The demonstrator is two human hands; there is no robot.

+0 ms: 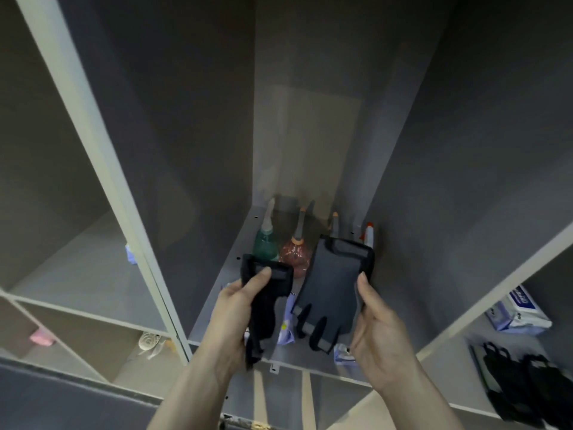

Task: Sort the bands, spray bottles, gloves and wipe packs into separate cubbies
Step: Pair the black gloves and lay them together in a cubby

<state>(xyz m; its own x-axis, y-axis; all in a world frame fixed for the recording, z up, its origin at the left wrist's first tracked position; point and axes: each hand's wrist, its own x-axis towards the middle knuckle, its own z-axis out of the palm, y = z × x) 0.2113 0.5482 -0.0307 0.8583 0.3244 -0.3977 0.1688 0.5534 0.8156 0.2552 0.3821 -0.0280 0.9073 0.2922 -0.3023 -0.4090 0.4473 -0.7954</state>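
While pinched under thumbs, one glove (333,287) per hand

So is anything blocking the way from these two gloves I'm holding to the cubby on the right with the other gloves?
Nothing visible blocks it. The gloves sit in front of the middle cubby; the black gloves lie lower right, past the divider edge, with its front open.

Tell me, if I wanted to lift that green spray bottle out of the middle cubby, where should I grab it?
Probably by the slim neck just under the nozzle, reaching in from the front and above. The green spray bottle stands upright at the back left of the cubby, with the pink bottle close on its right and the cubby wall on its left, so its round body is crowded while its neck stands free.
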